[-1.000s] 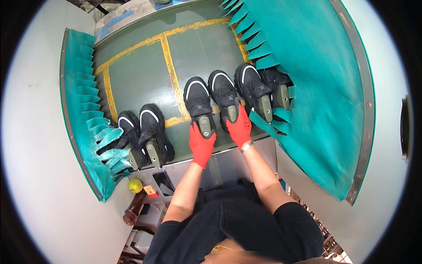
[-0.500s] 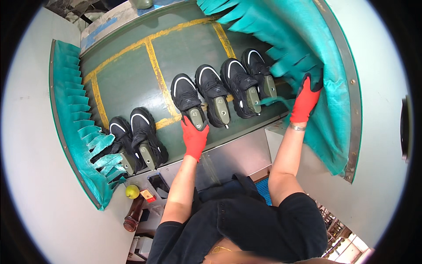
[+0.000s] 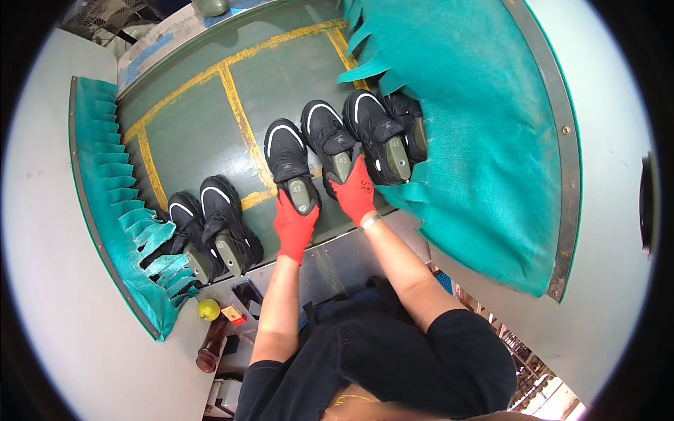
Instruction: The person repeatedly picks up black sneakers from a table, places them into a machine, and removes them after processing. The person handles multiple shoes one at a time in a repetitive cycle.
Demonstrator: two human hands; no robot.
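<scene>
One red-gloved left hand [image 3: 296,223] mid-frame, fingers curled round the heel of a black shoe with a white toe stripe [image 3: 286,151]. Red-gloved right hand [image 3: 353,191] is gripping the matching black shoe [image 3: 326,130] just beside it. From where I'm standing, two more striped black shoes [image 3: 222,203] sit lower left, by a fringed teal curtain [image 3: 95,154]. Flat green surface with yellow lines [image 3: 179,109] stretches behind, toward the top.

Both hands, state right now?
Left hand: closed, holding a black shoe at its heel end.
Right hand: closed, holding the next shoe to the right, also at the heel.
</scene>
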